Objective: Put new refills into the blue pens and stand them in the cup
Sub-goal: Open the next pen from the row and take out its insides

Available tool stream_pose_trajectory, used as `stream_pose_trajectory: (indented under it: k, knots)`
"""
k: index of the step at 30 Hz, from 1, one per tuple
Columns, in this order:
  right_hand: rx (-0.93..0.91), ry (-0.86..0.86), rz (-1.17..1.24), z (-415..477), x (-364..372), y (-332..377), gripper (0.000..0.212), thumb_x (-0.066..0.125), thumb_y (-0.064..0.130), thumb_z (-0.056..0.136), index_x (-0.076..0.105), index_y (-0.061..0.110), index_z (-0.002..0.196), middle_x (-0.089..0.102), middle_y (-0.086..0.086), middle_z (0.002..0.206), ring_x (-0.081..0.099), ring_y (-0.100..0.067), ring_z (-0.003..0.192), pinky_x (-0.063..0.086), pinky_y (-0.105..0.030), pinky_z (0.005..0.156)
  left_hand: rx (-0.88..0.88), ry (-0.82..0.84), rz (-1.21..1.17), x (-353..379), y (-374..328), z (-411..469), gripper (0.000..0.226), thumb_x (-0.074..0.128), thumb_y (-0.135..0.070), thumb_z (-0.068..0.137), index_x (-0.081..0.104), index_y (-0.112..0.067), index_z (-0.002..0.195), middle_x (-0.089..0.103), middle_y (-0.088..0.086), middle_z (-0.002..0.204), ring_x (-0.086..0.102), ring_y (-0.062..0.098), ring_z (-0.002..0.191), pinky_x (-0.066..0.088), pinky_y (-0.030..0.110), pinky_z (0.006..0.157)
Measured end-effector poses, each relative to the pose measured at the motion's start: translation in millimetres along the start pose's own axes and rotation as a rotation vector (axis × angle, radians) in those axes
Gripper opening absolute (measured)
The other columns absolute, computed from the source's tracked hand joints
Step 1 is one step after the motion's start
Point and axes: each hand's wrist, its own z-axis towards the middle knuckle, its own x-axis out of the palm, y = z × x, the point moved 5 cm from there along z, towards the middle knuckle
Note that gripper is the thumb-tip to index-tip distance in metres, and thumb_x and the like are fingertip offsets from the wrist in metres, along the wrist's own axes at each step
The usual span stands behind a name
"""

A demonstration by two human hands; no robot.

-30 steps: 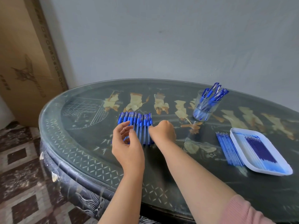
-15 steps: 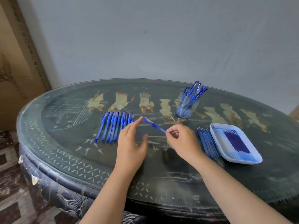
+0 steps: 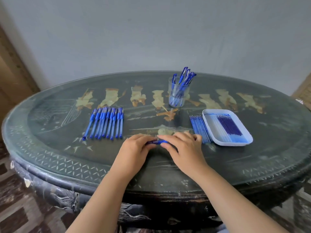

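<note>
While both hands meet low over the near middle of the counter (image 3: pixel 50 140), a single blue pen (image 3: pixel 155 142) lies roughly level between them. The left hand (image 3: pixel 134 148) has its fingers (image 3: pixel 144 137) curled round the pen's left end. The right hand (image 3: pixel 183 148) grips the right end between the thumb and curled fingers, so only the short printed middle of the barrel shows. Farther back on the left, a row of blue pens (image 3: pixel 106 122) lies side by side on the glass top. A clear cup (image 3: pixel 179 96) stands toward the back, right of centre, with several capped pens (image 3: pixel 183 79) leaning in it. On the right, a bunch of pale refills (image 3: pixel 199 128) lies just beside a white tray (image 3: pixel 249 140). The tray holds more refill sticks (image 3: pixel 228 126), some dark blue and some lighter.
</note>
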Motion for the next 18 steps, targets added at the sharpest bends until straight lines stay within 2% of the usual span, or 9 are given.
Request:
stream_pose_trajectory:
  k: [2,7,10,12,14,16,18]
  knots:
    - [0.006,-0.013,0.021,0,2,-2,0.032,0.042,0.051,0.092,0.071,0.046,0.104,0.057,0.014,0.075,0.056,-0.017,0.076,0.029,-0.038,0.071,0.005,0.011,-0.018,0,0,0,0.018,0.07,-0.015,0.086,0.073,-0.016,0.104,0.072,-0.002,0.097,0.062,0.01,0.089,0.042,0.01,0.084]
    - [0.065,-0.042,0.139,0,3,-6,0.033,0.042,0.053,0.09,0.073,0.042,0.095,0.056,0.018,0.073,0.051,-0.014,0.077,0.024,-0.037,0.072,-0.023,0.025,-0.002,1,-3,1,0.007,0.063,-0.014,0.093,0.07,-0.013,0.094,0.066,-0.005,0.085,0.057,0.011,0.078,0.041,0.017,0.074]
    - [0.032,-0.07,0.119,0,2,-3,0.029,0.046,0.05,0.091,0.073,0.04,0.093,0.06,0.015,0.074,0.051,-0.015,0.076,0.022,-0.036,0.072,-0.039,0.044,-0.032,1,-5,2,0.015,0.059,-0.014,0.095,0.065,-0.014,0.081,0.06,-0.008,0.072,0.054,0.009,0.069,0.039,0.017,0.068]
    - [0.03,-0.089,0.113,-2,1,-4,0.027,0.048,0.048,0.091,0.073,0.04,0.092,0.061,0.015,0.075,0.051,-0.015,0.078,0.021,-0.035,0.073,-0.074,0.041,-0.048,-1,-3,2,0.018,0.058,-0.012,0.096,0.066,-0.013,0.079,0.06,-0.008,0.069,0.056,0.007,0.07,0.04,0.018,0.067]
    - [0.121,-0.124,0.146,-2,-4,-14,0.02,0.053,0.046,0.09,0.072,0.041,0.092,0.064,0.017,0.08,0.05,-0.013,0.082,0.02,-0.035,0.073,-0.216,-0.04,-0.136,-10,7,0,0.025,0.055,-0.014,0.098,0.066,-0.017,0.076,0.06,-0.009,0.065,0.056,0.001,0.067,0.039,0.012,0.064]
    - [0.194,-0.147,0.217,0,-6,-23,0.018,0.054,0.046,0.088,0.072,0.042,0.091,0.065,0.019,0.083,0.051,-0.012,0.084,0.023,-0.035,0.073,-0.316,-0.109,-0.199,-16,16,-2,0.029,0.052,-0.017,0.099,0.067,-0.02,0.075,0.061,-0.005,0.063,0.056,0.004,0.066,0.038,0.009,0.062]
    - [0.152,-0.14,0.188,0,-4,-18,0.02,0.052,0.048,0.089,0.071,0.043,0.093,0.064,0.019,0.084,0.053,-0.011,0.085,0.021,-0.034,0.072,-0.254,-0.087,-0.148,-15,10,-1,0.023,0.055,-0.016,0.098,0.069,-0.018,0.079,0.063,-0.007,0.069,0.058,0.004,0.075,0.038,0.01,0.065]
